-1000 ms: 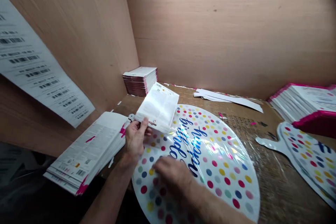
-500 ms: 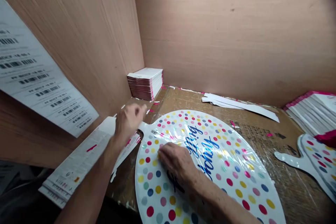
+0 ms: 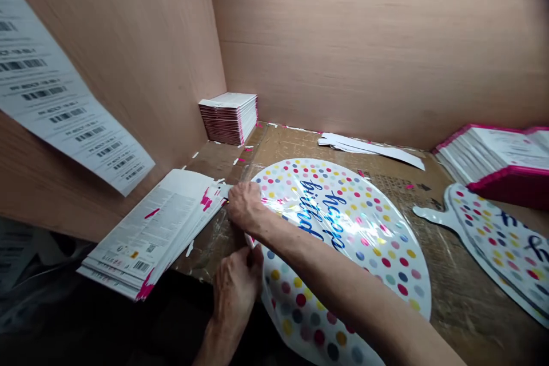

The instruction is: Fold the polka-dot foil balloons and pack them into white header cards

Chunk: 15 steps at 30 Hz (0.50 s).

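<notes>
Head view. Right hand [image 3: 246,206] bent over the neck side of a round dotted balloon [image 3: 392,246], fingers drawn together, little or no opening; fingertips hidden, so impossible to tell pinch from press. Left hand [image 3: 234,283] nearer the body, just below the right, thumb and curled fingers closed on the rim, no gap visible.

Balloon flat, mostly on brown cardboard [image 3: 287,140], spread out to the right of both grips, passing under the right forearm. Near part apparently past the cardboard's edge.

For good handling, in judgement: keep the neck steady under the right, pinch only a shallow bit of rim with the left, draw evenly, no sharp folds in the foil, nails off the film.

Neck pointing left and slightly away, its pale end just beyond the right fingers. Long axis from there through the disc, rightward and toward the body. Blue lettering running from far side to near.

Left of the grips, printed cards [image 3: 150,223] in a slanted pile. Beyond, a card stack [image 3: 229,120] in the corner. Farther right, paper strips [image 3: 369,146], pink-edged packs [image 3: 510,154], more dotted balloons [image 3: 497,229].
</notes>
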Each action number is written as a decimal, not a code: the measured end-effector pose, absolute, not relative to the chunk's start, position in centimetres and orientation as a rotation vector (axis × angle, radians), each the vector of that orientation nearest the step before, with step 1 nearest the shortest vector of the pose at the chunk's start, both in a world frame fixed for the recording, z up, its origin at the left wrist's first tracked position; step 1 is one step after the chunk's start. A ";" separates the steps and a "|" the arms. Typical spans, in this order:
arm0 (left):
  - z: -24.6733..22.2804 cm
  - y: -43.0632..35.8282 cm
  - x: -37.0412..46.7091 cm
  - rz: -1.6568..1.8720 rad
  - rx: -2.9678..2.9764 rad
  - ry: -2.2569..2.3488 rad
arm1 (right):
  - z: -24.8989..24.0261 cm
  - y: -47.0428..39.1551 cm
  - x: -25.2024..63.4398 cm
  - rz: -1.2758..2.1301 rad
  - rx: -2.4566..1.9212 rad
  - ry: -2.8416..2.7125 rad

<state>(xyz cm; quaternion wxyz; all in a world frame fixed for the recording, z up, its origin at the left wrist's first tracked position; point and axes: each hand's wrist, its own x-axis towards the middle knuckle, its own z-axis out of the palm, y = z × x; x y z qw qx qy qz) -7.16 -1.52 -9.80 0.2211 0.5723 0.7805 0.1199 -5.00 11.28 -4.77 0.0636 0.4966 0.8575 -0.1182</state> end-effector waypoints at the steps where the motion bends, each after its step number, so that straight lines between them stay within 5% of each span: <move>1: -10.1 -1.7 -6.7 0.381 1.605 2.125 | -4.6 11.1 -5.1 -0.377 1.496 2.577; 15: -7.6 1.1 -10.0 0.550 1.737 2.232 | -6.5 11.6 1.7 -0.836 1.888 2.580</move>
